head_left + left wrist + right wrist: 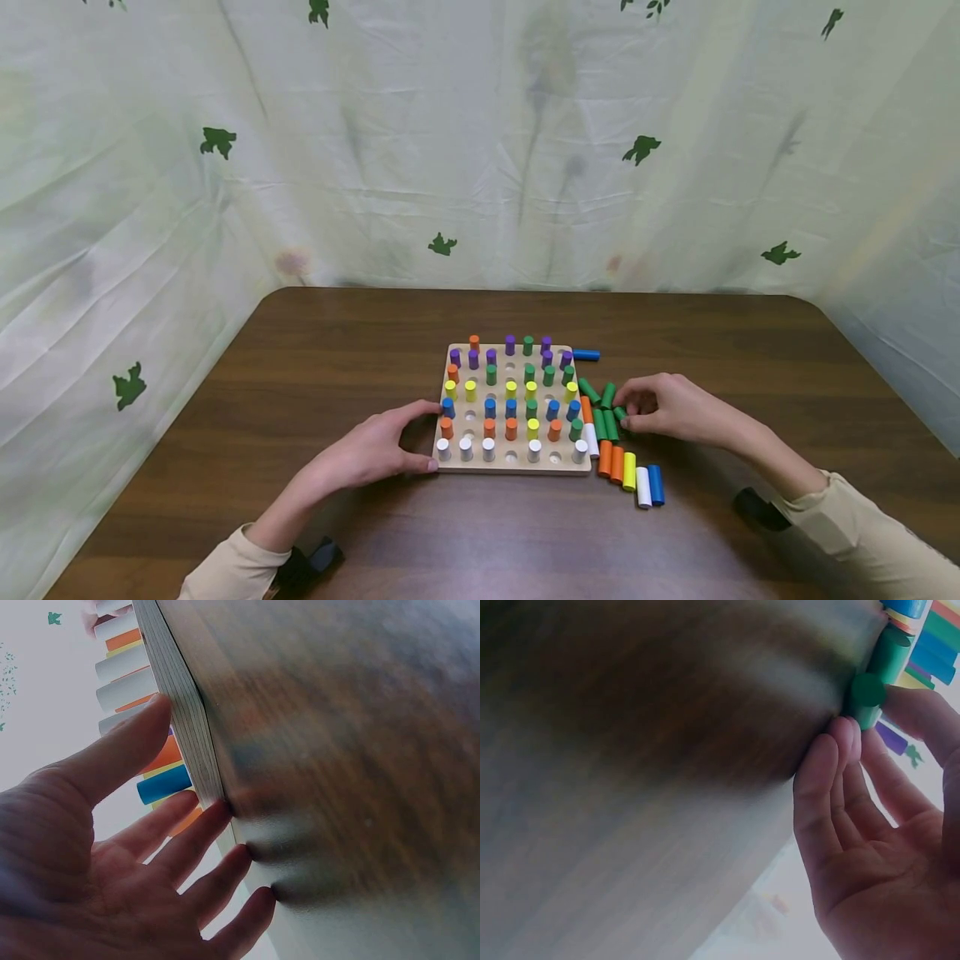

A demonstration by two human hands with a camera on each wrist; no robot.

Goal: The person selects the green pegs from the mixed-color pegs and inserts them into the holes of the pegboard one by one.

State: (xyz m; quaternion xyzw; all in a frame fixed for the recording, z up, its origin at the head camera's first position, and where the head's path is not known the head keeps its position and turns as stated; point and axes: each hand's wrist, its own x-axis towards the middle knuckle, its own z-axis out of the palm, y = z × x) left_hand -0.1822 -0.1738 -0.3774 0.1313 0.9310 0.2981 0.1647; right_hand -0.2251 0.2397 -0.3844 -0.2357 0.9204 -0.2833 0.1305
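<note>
A light wooden pegboard (498,465) stands on the table with rows of coloured pegs upright in its holes. My left hand (372,446) rests at the board's left side, fingers spread; in the left wrist view the thumb and fingertips touch its edge (184,712). To the right of the board, my right hand (675,407) pinches a green peg (619,412) between thumb and fingers. Its round end (868,690) faces the right wrist camera. Other green pegs (604,425) lie right beside that hand, close to the board.
Loose orange pegs (604,458), a yellow peg (629,472), white pegs (643,487) and a blue peg (656,485) lie along the board's front right. Another blue peg (587,355) lies by its back right corner. A pale curtain hangs behind the brown table (360,333).
</note>
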